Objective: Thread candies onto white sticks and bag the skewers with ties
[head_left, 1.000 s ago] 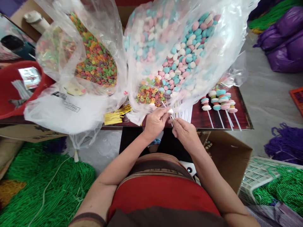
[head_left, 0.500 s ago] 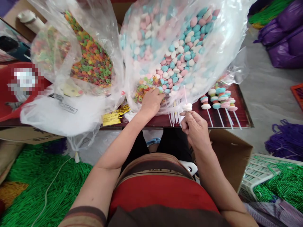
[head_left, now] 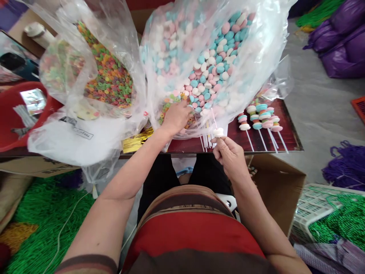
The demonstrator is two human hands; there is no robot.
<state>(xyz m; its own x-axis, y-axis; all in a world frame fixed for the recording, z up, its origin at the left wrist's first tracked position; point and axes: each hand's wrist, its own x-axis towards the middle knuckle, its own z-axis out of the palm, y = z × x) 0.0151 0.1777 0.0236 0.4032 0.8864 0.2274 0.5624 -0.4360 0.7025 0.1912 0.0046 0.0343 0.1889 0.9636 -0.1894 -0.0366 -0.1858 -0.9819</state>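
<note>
My right hand [head_left: 230,154] pinches a thin stick below a white marshmallow [head_left: 218,132] threaded on it; the stick's pale pink upper end stands bare above. My left hand [head_left: 178,117] reaches over small ring-shaped candies [head_left: 166,106] in the front of a clear plastic bag. Its fingers are stretched out among the rings, the tips partly hidden. Behind it, pink, white and blue marshmallows [head_left: 203,89] fill the bag. Between the hands, several loose white sticks [head_left: 205,142] lie at the table edge. Finished-looking candy skewers [head_left: 266,117] lie to the right of my right hand.
Another clear bag of colourful ring candies [head_left: 110,82] stands left, beside yellow twist ties [head_left: 137,140]. A red basin [head_left: 8,131] holds a silver packet. Right of my legs are a cardboard box [head_left: 281,186] and a white plastic basket [head_left: 306,213]. Green strands [head_left: 51,217] cover the floor at left.
Both hands appear slightly further left, as does much of the table while the view shifts. My left hand's fingers have moved among the ring candies. My right hand still holds the stick.
</note>
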